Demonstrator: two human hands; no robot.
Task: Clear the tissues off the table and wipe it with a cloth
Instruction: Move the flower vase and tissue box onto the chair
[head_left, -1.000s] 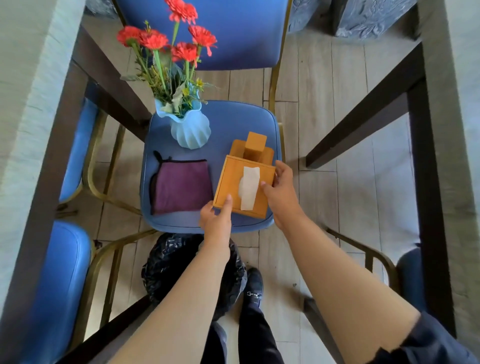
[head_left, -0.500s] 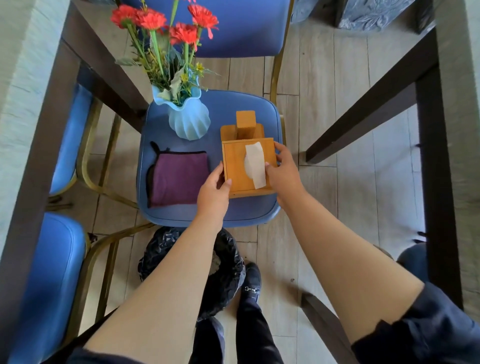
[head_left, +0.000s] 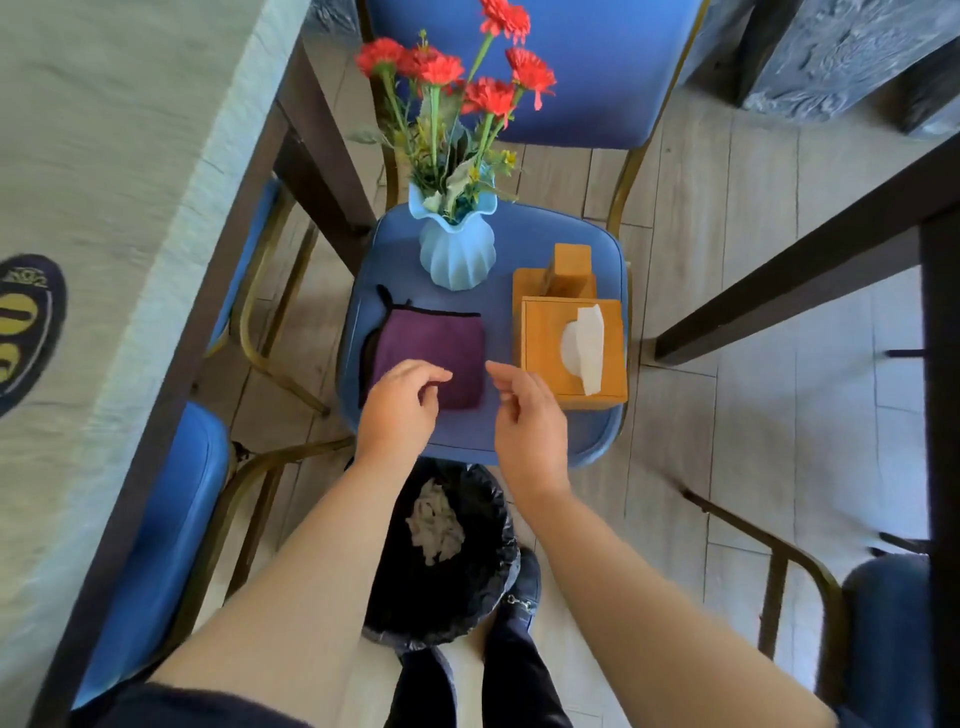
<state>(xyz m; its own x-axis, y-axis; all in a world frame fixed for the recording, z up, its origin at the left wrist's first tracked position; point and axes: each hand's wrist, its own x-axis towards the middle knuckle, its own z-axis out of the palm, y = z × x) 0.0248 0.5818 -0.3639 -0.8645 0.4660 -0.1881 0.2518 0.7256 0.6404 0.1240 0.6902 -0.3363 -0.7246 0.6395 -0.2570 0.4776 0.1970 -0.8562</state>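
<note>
Table (head_left: 104, 171) off to the left, chair seat (head_left: 519, 431) ahead, crumpled tissues (head_left: 434, 525) in the bin (head_left: 483, 613). Purple cloth (head_left: 431, 358) lies flat beside the tissue box (head_left: 545, 353). Left hand (head_left: 397, 410) hovers over it, right hand (head_left: 530, 421) alongside, both loosely curled, holding nothing. Best pinch the near edge and lift clear of the vase (head_left: 457, 249).

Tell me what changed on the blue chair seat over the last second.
Both hands let go of the wooden tissue box, now set down on the seat, and moved left: left hand over the purple cloth, right hand beside it. Blue flower vase and cloth stayed.
</note>
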